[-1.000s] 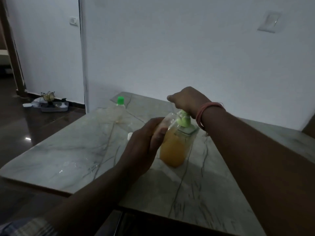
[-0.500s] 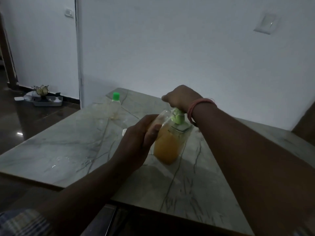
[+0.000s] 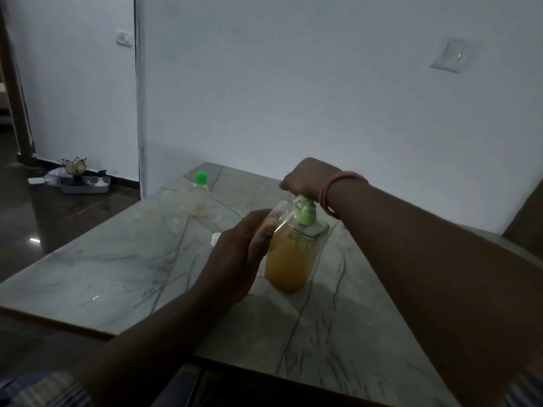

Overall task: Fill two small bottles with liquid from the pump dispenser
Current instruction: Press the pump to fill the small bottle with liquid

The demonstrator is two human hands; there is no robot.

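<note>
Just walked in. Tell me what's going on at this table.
A person is refilling small bottles. The right hand presses the green pump of the dispenser, which holds orange liquid. The left hand holds a small clear bottle tilted against the nozzle. A second small bottle with a green cap stands farther back on the marble table, and a white cap lies beside the left hand.

Both forearms are bare from the wrist up to where they leave the view. The right hand (image 3: 305,179) wears a thin pinkish-red bangle (image 3: 338,186) looped around the wrist, seemingly more than one strand. At the bottom left corner, by the left arm, a blurred piece of checked cloth (image 3: 44,390) in pale and bluish tones shows; the left hand (image 3: 238,259) wears nothing.
</note>
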